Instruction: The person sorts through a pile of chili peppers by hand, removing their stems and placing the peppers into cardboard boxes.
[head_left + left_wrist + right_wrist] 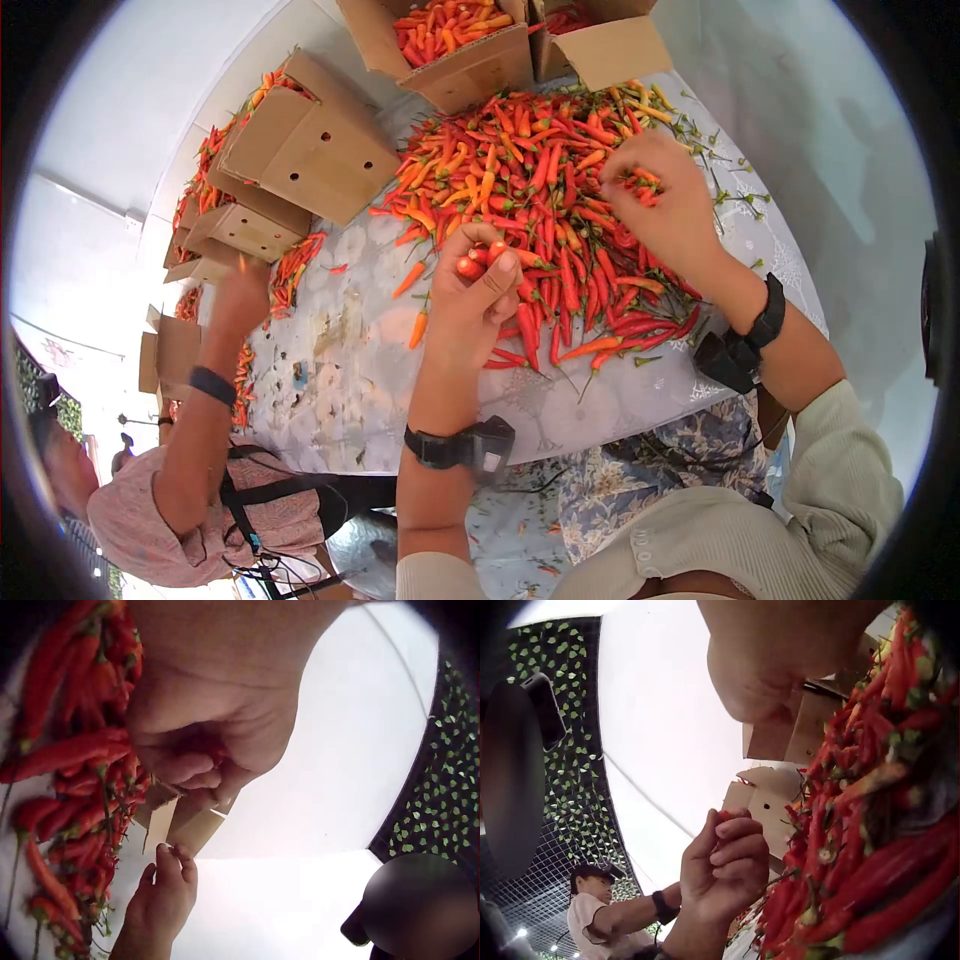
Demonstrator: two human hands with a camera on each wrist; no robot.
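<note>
A large heap of red and orange chili peppers (560,180) covers the table. Several peppers (470,267) lie in the curled fingers of my left hand (468,305), their cut-looking ends facing up, at the near left side of the heap. My right hand (665,190), over the heap's right side, has small orange-red peppers (642,184) showing within its curled fingers. In the left wrist view, a bit of red shows inside the left hand (217,727). The right wrist view shows the left hand (727,862) pinching something red; the near right hand (780,660) hides its own fingers.
Cardboard boxes of peppers (470,68) stand behind the heap, with more boxes (320,140) at the left. Green stems (745,200) are scattered on the right. Another person's arm (215,350) reaches over the table's left side. Small debris (330,350) lies on the patterned cloth.
</note>
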